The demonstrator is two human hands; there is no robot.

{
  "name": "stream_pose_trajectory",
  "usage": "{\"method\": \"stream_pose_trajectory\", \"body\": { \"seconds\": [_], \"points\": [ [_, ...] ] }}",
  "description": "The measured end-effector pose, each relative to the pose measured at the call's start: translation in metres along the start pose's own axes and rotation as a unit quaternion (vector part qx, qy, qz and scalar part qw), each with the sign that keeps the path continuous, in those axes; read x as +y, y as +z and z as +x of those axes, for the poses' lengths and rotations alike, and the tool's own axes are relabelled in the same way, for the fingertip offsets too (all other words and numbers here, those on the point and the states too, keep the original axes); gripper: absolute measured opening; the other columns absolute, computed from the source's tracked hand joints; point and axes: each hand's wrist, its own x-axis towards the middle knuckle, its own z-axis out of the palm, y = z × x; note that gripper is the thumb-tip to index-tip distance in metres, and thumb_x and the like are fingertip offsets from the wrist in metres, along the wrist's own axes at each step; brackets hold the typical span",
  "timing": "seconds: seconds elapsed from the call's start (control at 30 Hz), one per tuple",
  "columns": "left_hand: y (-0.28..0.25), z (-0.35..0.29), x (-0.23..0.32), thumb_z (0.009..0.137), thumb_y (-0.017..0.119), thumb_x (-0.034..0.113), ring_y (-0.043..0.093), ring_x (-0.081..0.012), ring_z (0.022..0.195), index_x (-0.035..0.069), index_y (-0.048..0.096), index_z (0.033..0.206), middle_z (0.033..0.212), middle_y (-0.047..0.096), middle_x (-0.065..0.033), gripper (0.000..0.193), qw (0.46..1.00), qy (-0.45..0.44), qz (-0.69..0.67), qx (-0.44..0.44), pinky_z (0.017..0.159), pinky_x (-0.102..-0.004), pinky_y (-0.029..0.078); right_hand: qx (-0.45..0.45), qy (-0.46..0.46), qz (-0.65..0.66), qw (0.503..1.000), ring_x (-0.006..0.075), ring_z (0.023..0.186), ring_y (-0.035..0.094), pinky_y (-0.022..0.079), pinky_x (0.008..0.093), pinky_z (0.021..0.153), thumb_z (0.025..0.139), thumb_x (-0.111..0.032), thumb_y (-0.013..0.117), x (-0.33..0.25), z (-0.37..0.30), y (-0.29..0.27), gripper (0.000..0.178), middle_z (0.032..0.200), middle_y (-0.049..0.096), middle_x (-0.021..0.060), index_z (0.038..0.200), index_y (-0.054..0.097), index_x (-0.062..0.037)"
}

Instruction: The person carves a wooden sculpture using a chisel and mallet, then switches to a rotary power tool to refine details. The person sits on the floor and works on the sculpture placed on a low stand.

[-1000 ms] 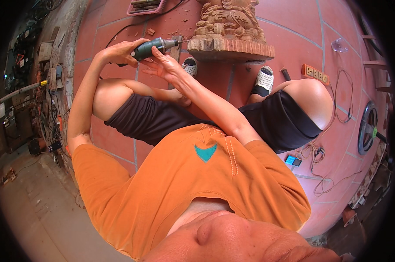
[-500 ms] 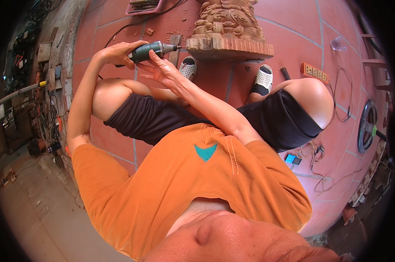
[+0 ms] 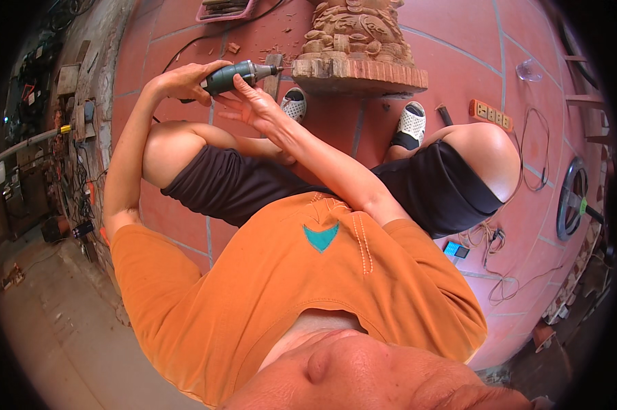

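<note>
A dark green rotary grinder (image 3: 230, 78) with a silver nose lies level in front of me on the left. My left hand (image 3: 189, 83) is wrapped round its rear end. Against the grinder's near side rests the thumb of my right hand (image 3: 259, 109), while that hand's other fingers stretch out, spread, just below the body. The grinder's thin bit points right, at the left edge of a carved wooden statue (image 3: 353, 37) on a rough-edged base (image 3: 363, 74). Whether the bit touches the wood I cannot tell.
Wood chips and a wooden block (image 3: 273, 76) lie left of the statue. A pink basket (image 3: 236, 9) holds wooden pieces. To the right are a power strip (image 3: 491, 114), a dark-handled tool (image 3: 445, 115), loose cables (image 3: 537, 147), a clear cup (image 3: 529, 70) and a phone (image 3: 456, 250).
The grinder and my left hand have shifted up very slightly. Both hands keep the same hold, and the statue stays where it was.
</note>
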Motion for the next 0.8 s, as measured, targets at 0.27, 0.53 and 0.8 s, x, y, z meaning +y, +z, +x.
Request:
{"method": "stream_pose_trajectory", "body": {
  "seconds": [0.27,0.53,0.8],
  "points": [
    [-0.001,-0.002,0.006,0.062,0.076,0.016,0.065,-0.0303,0.079,0.022,0.035,0.152,0.087,0.063,-0.0152,0.099,1.000,-0.029,-0.001,0.006,0.069,-0.0441,0.051,-0.006,-0.007,-0.045,0.999,0.0369,0.137,0.052,0.043,0.0668,0.107,0.087,-0.051,0.077,-0.006,0.001,-0.002,0.075,0.144,0.056,0.0128,0.146,0.045,-0.0161],
    [0.004,0.005,-0.008,0.066,0.075,0.015,0.066,-0.0251,0.069,0.025,0.035,0.152,0.090,0.065,-0.0150,0.095,1.000,-0.013,0.006,0.024,0.056,-0.0382,0.055,-0.003,-0.009,-0.040,0.999,0.0381,0.135,0.054,0.045,0.0674,0.105,0.088,-0.049,0.077,-0.010,0.003,-0.003,0.074,0.142,0.057,0.0137,0.145,0.046,-0.0151],
    [0.001,0.004,-0.002,0.064,0.077,0.015,0.068,-0.0295,0.076,0.023,0.035,0.152,0.089,0.066,-0.0153,0.098,1.000,-0.008,0.005,0.010,0.063,-0.0428,0.056,-0.005,-0.006,-0.051,0.999,0.0373,0.133,0.055,0.046,0.0654,0.104,0.088,-0.050,0.077,-0.006,0.003,-0.007,0.072,0.143,0.057,0.0137,0.143,0.049,-0.0130]
  ]
}}
